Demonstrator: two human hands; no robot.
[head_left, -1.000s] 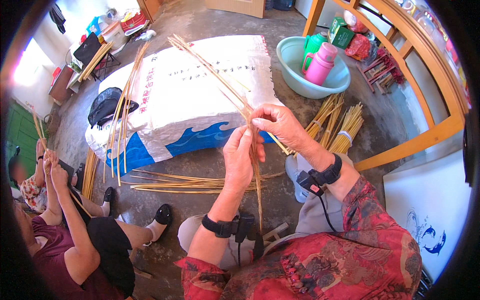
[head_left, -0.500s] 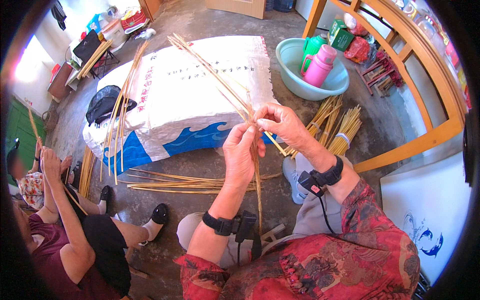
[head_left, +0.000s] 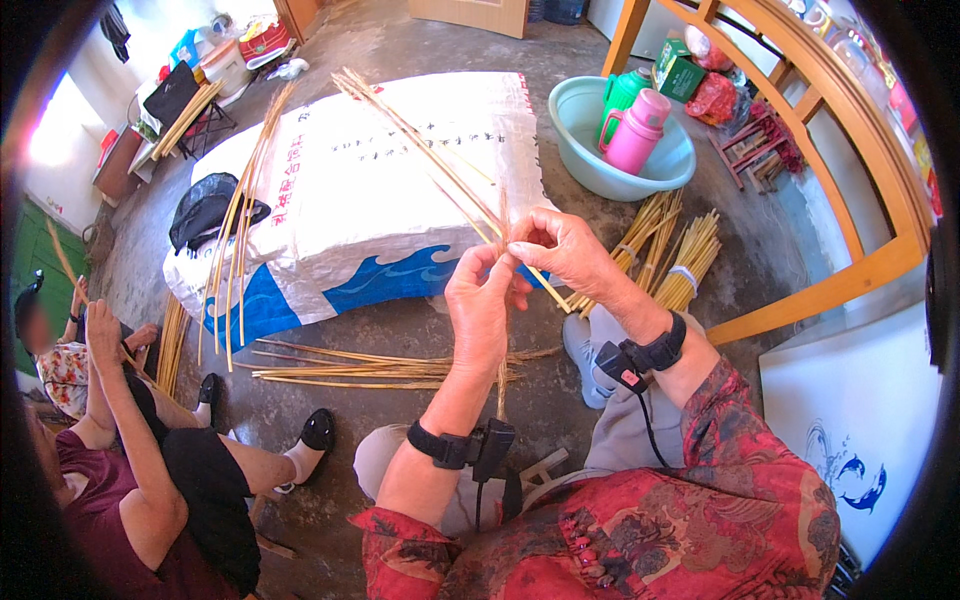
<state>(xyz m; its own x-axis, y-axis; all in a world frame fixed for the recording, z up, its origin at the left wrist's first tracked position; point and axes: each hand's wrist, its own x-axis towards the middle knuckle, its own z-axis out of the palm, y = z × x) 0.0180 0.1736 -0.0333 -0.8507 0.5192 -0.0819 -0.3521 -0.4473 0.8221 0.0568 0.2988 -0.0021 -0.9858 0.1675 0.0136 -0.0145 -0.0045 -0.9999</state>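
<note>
Straw strand [head_left: 501, 400]: pinched by the close-set fingers of left hand [head_left: 478, 300] and right hand [head_left: 560, 247], near the near-right corner of the sack-covered surface [head_left: 460, 98] (two grips, presumably for steadiness).

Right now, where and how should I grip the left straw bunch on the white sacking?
Probably low on the left straw bunch, from the near side with the left hand, once that frees its straw strands: the lower ends fan out past the near top edge of the white sacking, leaving room to close around them.
</note>
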